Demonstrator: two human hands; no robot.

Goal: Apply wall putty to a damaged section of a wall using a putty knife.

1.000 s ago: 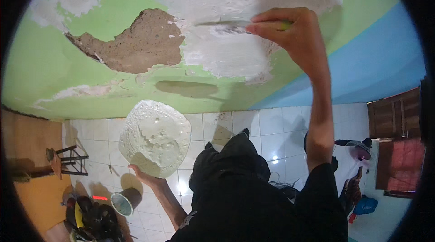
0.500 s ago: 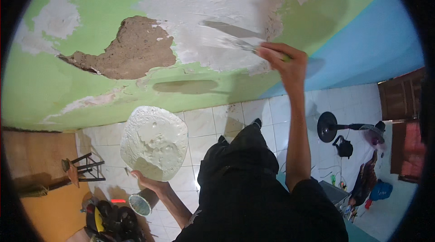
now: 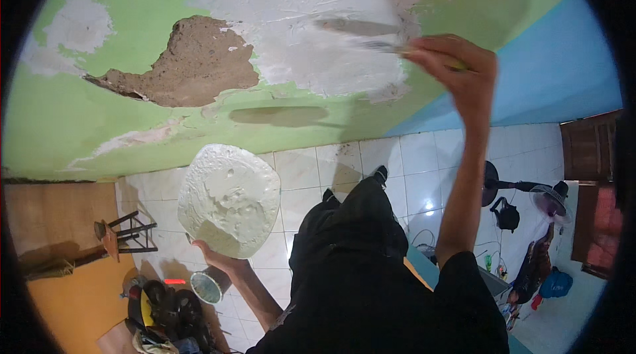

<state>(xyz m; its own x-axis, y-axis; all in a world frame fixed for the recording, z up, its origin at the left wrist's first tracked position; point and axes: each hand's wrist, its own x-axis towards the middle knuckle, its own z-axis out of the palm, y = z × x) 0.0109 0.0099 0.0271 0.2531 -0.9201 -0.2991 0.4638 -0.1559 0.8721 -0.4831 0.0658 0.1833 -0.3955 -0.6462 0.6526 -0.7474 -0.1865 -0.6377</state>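
My right hand [image 3: 450, 62] grips a putty knife [image 3: 382, 46] with a yellow-green handle, its blurred blade over a white plastered patch [image 3: 298, 16] on the green wall [image 3: 358, 118]; whether it touches is unclear. Left of the patch, bare grey-brown plaster [image 3: 205, 56] shows through ragged paint. My left hand [image 3: 220, 256] supports a rounded square board [image 3: 228, 201] loaded with creamy white putty at its near edge, below the wall patch.
A stool [image 3: 126, 235], a bucket [image 3: 205, 288] and a dark pile [image 3: 172, 314] stand on the left of the white tiled floor [image 3: 298, 201]. To the right are a standing fan [image 3: 550, 205], a black kettle [image 3: 505, 215], cables and a blue bag [image 3: 556, 281].
My right hand with the knife moved down the patch, then up and rightward over the last half second. The whole view shifted slightly too. The board stays in my left hand.
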